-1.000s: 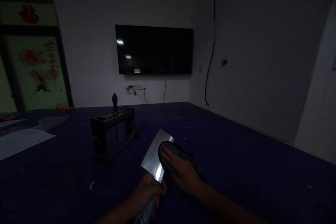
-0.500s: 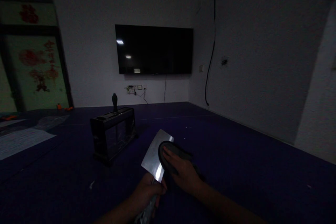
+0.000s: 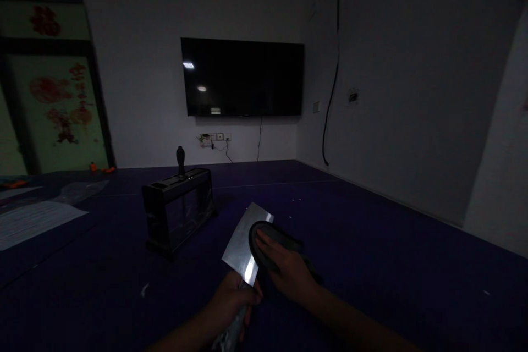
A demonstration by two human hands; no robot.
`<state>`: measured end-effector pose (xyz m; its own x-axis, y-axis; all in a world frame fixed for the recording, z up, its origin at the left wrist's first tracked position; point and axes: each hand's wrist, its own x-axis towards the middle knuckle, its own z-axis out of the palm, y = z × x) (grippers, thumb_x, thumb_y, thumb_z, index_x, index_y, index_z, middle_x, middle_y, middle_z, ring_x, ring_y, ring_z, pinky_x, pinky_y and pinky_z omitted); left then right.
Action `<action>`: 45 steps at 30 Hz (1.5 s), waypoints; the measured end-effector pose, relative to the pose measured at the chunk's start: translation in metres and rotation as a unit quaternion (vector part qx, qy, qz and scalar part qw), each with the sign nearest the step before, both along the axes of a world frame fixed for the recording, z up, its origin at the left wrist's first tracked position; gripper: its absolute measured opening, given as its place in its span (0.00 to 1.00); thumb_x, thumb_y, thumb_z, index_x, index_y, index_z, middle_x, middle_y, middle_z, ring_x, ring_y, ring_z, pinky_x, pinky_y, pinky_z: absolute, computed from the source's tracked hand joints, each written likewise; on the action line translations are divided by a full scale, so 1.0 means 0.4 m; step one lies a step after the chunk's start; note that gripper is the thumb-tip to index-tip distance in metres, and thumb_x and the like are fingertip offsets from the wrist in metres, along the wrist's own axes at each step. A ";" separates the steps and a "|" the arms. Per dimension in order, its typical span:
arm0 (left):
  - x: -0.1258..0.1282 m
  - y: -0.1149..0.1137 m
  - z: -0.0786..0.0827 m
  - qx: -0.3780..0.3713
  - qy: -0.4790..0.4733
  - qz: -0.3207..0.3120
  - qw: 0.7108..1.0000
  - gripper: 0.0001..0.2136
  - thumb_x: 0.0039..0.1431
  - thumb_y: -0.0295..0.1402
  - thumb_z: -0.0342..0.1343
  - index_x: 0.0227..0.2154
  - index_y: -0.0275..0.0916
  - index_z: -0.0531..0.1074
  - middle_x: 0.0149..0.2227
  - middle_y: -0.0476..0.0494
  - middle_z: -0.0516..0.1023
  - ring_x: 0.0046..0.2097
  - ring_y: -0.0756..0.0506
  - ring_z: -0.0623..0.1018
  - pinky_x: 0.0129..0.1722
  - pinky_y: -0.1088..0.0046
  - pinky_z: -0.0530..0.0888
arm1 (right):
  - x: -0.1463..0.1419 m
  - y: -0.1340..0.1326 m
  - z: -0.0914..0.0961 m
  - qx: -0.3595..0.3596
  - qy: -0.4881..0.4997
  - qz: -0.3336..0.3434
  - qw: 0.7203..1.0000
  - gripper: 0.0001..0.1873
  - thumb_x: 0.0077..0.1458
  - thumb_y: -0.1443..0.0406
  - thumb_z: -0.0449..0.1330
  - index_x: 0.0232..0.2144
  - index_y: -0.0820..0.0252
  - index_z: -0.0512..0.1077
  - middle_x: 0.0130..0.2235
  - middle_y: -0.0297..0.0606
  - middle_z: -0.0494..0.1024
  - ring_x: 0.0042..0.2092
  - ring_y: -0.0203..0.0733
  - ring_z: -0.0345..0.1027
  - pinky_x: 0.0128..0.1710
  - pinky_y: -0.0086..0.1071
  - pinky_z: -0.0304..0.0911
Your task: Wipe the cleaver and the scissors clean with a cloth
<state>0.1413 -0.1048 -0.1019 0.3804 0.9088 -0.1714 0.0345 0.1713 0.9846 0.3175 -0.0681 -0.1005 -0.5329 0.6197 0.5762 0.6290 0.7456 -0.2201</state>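
My left hand is closed round the handle of a cleaver. The broad shiny blade points up and away from me, with a bright reflection near its lower corner. On the blade's right side lies a dark grey oval pad with a black rim. Fingers of my right hand press on this pad from above, holding it against the metal. Left of the cleaver stands a black knife block with clear sides, and one dark handle sticks up from its top.
The hands are over a dark blue surface with small white scraps on it. White papers and orange items lie at the left. Behind are a wall-mounted television, wall sockets and a hanging black cable.
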 end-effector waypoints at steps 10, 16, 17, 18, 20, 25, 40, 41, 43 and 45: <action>-0.004 0.001 -0.012 0.005 0.004 -0.005 1.000 0.12 0.36 0.34 0.51 0.28 0.35 0.66 0.09 0.55 0.63 0.09 0.53 0.58 0.08 0.80 0.56 | -0.003 -0.007 0.007 -0.001 0.002 -0.006 1.000 0.40 0.43 0.77 0.50 0.59 0.51 0.49 0.62 0.36 0.51 0.55 0.43 0.59 0.53 0.39 0.58; -0.002 0.004 -0.008 0.003 0.004 -0.007 1.000 0.12 0.35 0.34 0.52 0.27 0.35 0.67 0.09 0.55 0.63 0.09 0.53 0.59 0.08 0.80 0.56 | -0.001 0.001 -0.005 -0.002 -0.008 -0.014 1.000 0.42 0.41 0.77 0.51 0.59 0.50 0.49 0.62 0.35 0.51 0.55 0.44 0.59 0.52 0.40 0.59; -0.002 0.004 -0.009 0.004 0.004 -0.006 1.000 0.12 0.35 0.34 0.52 0.27 0.35 0.67 0.09 0.55 0.63 0.10 0.53 0.59 0.08 0.80 0.56 | 0.000 0.002 -0.006 -0.002 -0.008 -0.013 1.000 0.42 0.41 0.77 0.51 0.59 0.50 0.49 0.62 0.35 0.50 0.55 0.44 0.59 0.52 0.40 0.59; -0.003 0.005 -0.010 0.007 0.005 -0.007 1.000 0.12 0.35 0.34 0.53 0.27 0.35 0.67 0.09 0.55 0.63 0.10 0.53 0.59 0.09 0.80 0.56 | 0.000 0.003 -0.008 -0.001 -0.007 -0.011 1.000 0.43 0.41 0.77 0.51 0.59 0.50 0.49 0.62 0.35 0.50 0.55 0.44 0.59 0.52 0.40 0.59; -0.004 0.006 -0.013 0.010 0.005 -0.010 1.000 0.12 0.36 0.34 0.53 0.27 0.34 0.67 0.09 0.55 0.63 0.10 0.53 0.59 0.09 0.80 0.55 | 0.000 0.004 -0.008 0.000 -0.004 -0.006 1.000 0.43 0.41 0.77 0.50 0.59 0.50 0.49 0.62 0.36 0.50 0.55 0.44 0.60 0.52 0.39 0.59; -0.007 0.005 -0.015 0.010 0.002 -0.006 1.000 0.12 0.37 0.33 0.52 0.28 0.35 0.67 0.09 0.55 0.63 0.10 0.53 0.59 0.09 0.80 0.56 | -0.001 0.003 -0.008 -0.001 0.001 -0.003 1.000 0.41 0.42 0.77 0.50 0.59 0.51 0.49 0.62 0.37 0.50 0.55 0.44 0.59 0.52 0.40 0.59; -0.006 0.006 -0.013 0.008 0.001 -0.015 1.000 0.12 0.36 0.34 0.53 0.28 0.35 0.66 0.09 0.55 0.63 0.09 0.53 0.59 0.08 0.81 0.56 | -0.002 -0.006 0.004 -0.005 -0.001 -0.003 1.000 0.41 0.42 0.77 0.50 0.59 0.52 0.49 0.62 0.36 0.50 0.55 0.43 0.59 0.52 0.39 0.58; -0.006 0.006 -0.014 0.007 0.002 -0.013 1.000 0.12 0.36 0.34 0.53 0.28 0.35 0.66 0.09 0.55 0.63 0.09 0.53 0.59 0.08 0.81 0.56 | -0.002 -0.006 0.003 -0.005 -0.001 -0.003 1.000 0.41 0.41 0.77 0.50 0.59 0.52 0.49 0.62 0.36 0.50 0.55 0.43 0.59 0.52 0.39 0.58; -0.006 0.005 -0.017 0.012 0.001 -0.013 1.000 0.12 0.37 0.34 0.52 0.28 0.35 0.66 0.09 0.55 0.63 0.09 0.53 0.59 0.08 0.81 0.57 | -0.003 -0.005 0.003 -0.005 -0.002 -0.005 1.000 0.41 0.41 0.77 0.50 0.59 0.52 0.49 0.62 0.36 0.50 0.56 0.44 0.58 0.53 0.40 0.58; -0.006 0.006 -0.021 0.021 -0.009 -0.010 1.000 0.12 0.36 0.34 0.53 0.28 0.35 0.66 0.09 0.55 0.63 0.10 0.53 0.59 0.08 0.81 0.57 | -0.003 -0.007 0.005 -0.003 -0.002 -0.005 1.000 0.41 0.41 0.77 0.50 0.59 0.53 0.50 0.62 0.36 0.50 0.56 0.44 0.57 0.53 0.39 0.58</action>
